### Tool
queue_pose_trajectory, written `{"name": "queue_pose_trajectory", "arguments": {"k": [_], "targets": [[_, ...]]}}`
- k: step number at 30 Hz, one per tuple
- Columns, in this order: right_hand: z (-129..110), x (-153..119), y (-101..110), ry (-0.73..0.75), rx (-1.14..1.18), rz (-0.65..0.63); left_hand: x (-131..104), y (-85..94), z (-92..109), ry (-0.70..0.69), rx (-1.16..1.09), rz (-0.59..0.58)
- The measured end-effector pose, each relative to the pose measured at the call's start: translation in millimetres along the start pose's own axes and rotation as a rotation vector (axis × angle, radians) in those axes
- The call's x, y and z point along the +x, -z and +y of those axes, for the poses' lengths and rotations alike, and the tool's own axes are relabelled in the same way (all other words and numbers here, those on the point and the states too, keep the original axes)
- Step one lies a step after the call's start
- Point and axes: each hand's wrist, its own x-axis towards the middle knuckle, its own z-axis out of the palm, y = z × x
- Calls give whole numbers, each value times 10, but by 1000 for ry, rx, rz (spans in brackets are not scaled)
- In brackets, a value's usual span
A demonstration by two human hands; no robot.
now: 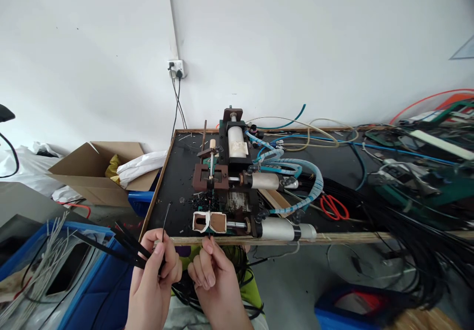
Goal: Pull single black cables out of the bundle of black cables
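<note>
My left hand (153,275) is closed around several black cables (126,245), whose ends fan out to the left. One thin cable (166,217) stands up between its thumb and forefinger. My right hand (215,278) pinches at the table's front edge, just below a pale-edged clamp (218,223). A thin dark cable (210,234) appears to run from those fingertips in between the clamp jaws; its held end is hidden by the fingers. Behind the clamp, a brown metal block (200,178) belongs to the same pneumatic machine (237,145). Small black scraps (198,202) lie between block and clamp.
Two silver cylinders (283,229) and blue air hoses (314,177) extend rightward. Red-handled scissors (334,206) lie near a thick black cable bundle (403,251) hanging over the edge. At left stand a blue bin (91,295) with pale cables and an open cardboard box (87,187).
</note>
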Motion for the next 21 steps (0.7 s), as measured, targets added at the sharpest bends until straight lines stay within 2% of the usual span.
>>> {"name": "queue_pose_trajectory", "arguments": {"k": [4,9,14,18,19,21], "targets": [[21,-11,16,60,-121,47,-24,-64,-3,-13,37,46],[-61,-6,67,238,-682,169,-63,-13,-86,-24,102,9],[-217,-31,14,316,-1039,177,-104,72,-175,-16,115,-75],[-218,-346,75,383,-1313,174,-121,39,-197,4,105,-98],[-223,-478,146,422,-1387,211,-124,31,-201,8,104,-101],[-295,-773,363,500,-1503,366,-133,30,-219,13,105,-107]]}}
